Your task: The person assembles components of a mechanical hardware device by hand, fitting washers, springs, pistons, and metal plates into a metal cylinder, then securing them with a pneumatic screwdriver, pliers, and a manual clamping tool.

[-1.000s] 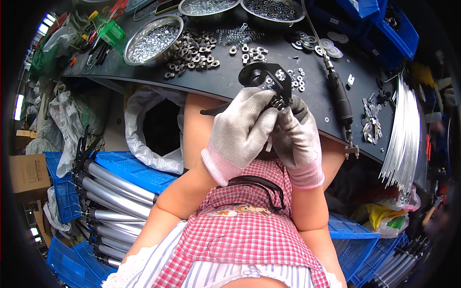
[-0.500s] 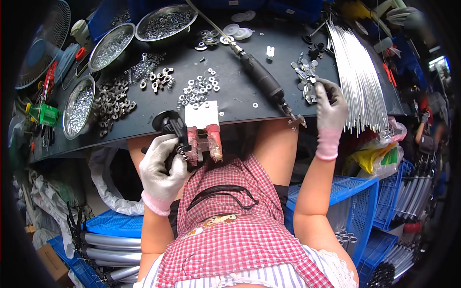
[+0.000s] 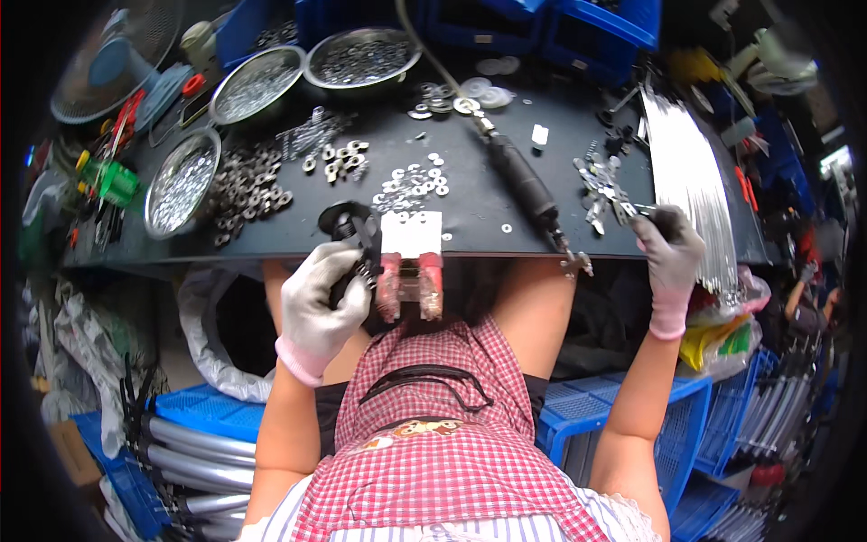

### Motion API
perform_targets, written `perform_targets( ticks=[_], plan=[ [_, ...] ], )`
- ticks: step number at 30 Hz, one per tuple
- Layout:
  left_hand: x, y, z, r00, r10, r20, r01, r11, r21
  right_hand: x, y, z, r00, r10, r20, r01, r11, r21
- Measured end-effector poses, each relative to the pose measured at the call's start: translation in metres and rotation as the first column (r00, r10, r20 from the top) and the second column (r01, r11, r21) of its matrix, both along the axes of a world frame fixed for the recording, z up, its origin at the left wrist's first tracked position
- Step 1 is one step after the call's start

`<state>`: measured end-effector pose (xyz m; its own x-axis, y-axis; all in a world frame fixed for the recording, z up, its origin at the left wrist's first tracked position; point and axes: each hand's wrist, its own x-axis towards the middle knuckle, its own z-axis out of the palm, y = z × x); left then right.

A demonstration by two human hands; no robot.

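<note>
My left hand (image 3: 323,303), in a white glove with a pink cuff, is closed round a black part with a round disc (image 3: 347,218) on top and a small spring at its lower end. It holds this just left of a white block (image 3: 411,233) with two red-wrapped jaws (image 3: 431,285) at the table's front edge. My right hand (image 3: 673,253), gloved too, is at the right, its thumb and fingers pinched. A thin, pale bit shows at the fingertips, too blurred to name. Small flat metal pieces (image 3: 601,181) lie just left of it.
A black power screwdriver (image 3: 524,185) lies across the table, its tip over the front edge. Metal bowls of small parts (image 3: 185,185) stand at the left. Loose washers (image 3: 411,185) lie behind the block. A bundle of thin silver rods (image 3: 691,172) lies at the right.
My right hand has drawn away from the metal pieces, to the right and nearer me. The left hand keeps its hold on the black part. The whole view has shifted.
</note>
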<state>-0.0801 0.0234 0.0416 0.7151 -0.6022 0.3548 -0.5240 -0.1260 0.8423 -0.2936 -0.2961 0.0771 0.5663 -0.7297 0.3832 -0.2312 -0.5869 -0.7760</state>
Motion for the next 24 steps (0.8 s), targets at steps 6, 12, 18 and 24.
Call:
perform_targets(
  ticks=[6,12,18,24],
  plan=[
    [-0.012,-0.02,0.029,0.986,-0.037,-0.162,0.016,0.991,-0.133,0.068,0.148,0.008,0.805,0.335,0.489,-0.591,0.521,0.616],
    [-0.01,-0.016,0.024,0.977,-0.045,-0.209,-0.007,0.971,-0.24,0.106,0.207,-0.008,0.642,0.322,0.696,-0.764,0.189,0.617],
    [-0.008,-0.007,0.025,0.974,-0.042,-0.224,-0.01,0.974,-0.226,0.116,0.214,-0.009,0.58,0.208,0.788,-0.808,0.02,0.589],
    [-0.019,-0.006,0.017,0.945,-0.079,-0.319,-0.036,0.94,-0.339,0.117,0.222,0.003,0.615,0.133,0.777,-0.788,0.097,0.608]
  ],
)
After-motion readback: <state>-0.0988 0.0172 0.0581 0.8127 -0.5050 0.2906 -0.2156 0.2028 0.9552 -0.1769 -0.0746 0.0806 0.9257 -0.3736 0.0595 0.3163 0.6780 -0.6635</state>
